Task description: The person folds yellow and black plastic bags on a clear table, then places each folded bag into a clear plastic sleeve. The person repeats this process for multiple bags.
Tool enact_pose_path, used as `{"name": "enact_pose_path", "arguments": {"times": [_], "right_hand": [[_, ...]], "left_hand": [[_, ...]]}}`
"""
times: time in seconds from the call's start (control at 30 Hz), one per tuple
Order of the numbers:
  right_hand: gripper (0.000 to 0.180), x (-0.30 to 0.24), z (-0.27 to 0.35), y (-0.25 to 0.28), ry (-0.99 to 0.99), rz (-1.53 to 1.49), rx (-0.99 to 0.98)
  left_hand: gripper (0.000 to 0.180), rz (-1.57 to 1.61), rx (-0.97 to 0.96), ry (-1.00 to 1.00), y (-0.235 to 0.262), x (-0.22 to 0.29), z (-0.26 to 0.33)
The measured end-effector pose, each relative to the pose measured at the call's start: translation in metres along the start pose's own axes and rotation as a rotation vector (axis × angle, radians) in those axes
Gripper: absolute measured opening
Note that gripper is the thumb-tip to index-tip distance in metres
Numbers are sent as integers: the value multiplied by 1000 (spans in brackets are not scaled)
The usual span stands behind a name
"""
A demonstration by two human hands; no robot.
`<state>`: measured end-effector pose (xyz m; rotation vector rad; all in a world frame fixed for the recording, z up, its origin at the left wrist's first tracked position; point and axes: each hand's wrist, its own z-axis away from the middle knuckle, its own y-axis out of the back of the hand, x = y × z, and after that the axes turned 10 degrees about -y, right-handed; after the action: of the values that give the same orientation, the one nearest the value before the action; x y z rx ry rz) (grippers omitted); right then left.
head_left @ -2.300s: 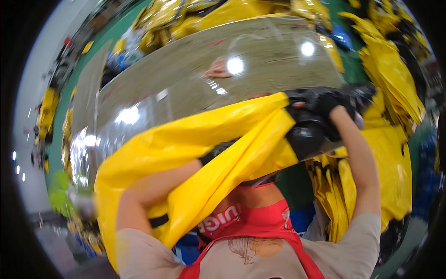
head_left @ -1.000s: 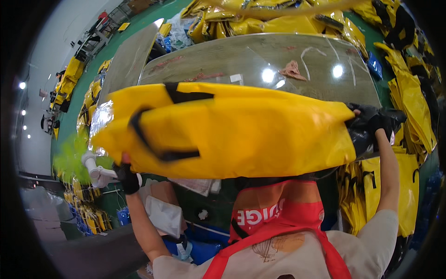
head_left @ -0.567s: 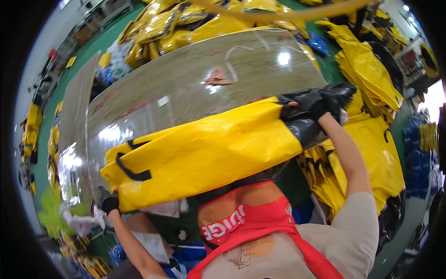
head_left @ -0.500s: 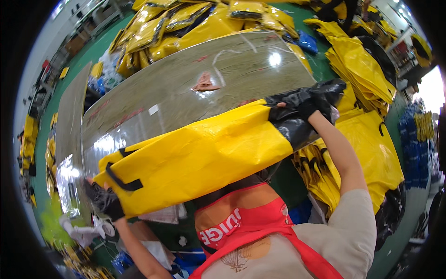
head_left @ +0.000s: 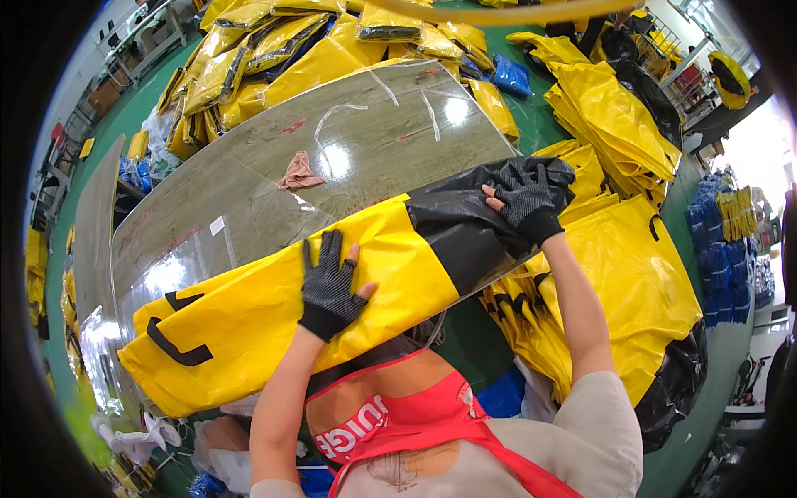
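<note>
A long folded piece of yellow plasticky sheeting (head_left: 249, 299) lies across the table before me, with a black end (head_left: 465, 220) on the right and black strap loops (head_left: 178, 344) at its left end. My left hand (head_left: 332, 286), in a black patterned glove with thumb and a fingertip bare, rests flat on the yellow middle, fingers apart. Spread over the black end is my right hand (head_left: 527, 199), gloved alike, its palm down on the material. A crumpled pinkish cloth (head_left: 300, 172) lies beyond it on the table.
The wood-look table (head_left: 257, 153) has a shiny clear cover. A heap of wrapped yellow packs (head_left: 274, 50) stands behind it. More yellow sheets (head_left: 639, 274) are stacked at my right, with blue bundles (head_left: 718, 249) farther off. A white object (head_left: 137, 436) sits at lower left.
My left hand has left the sheeting's left end and now lies flat on its middle. The right hand has spread out on the black end. The whole view has shifted a little.
</note>
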<state>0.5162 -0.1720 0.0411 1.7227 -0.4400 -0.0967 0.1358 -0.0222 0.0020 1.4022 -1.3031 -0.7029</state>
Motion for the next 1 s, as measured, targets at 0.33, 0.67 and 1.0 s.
{"name": "enact_pose_path", "arguments": {"times": [0.33, 0.67, 1.0], "right_hand": [[55, -36, 77, -23, -914, -2372, 244], [49, -313, 27, 99, 353, -623, 232], [50, -316, 41, 61, 546, -726, 127]], "left_hand": [[69, 16, 99, 21, -27, 41, -57], [54, -3, -56, -42, -31, 37, -8], [43, -193, 333, -97, 137, 18, 172]]}}
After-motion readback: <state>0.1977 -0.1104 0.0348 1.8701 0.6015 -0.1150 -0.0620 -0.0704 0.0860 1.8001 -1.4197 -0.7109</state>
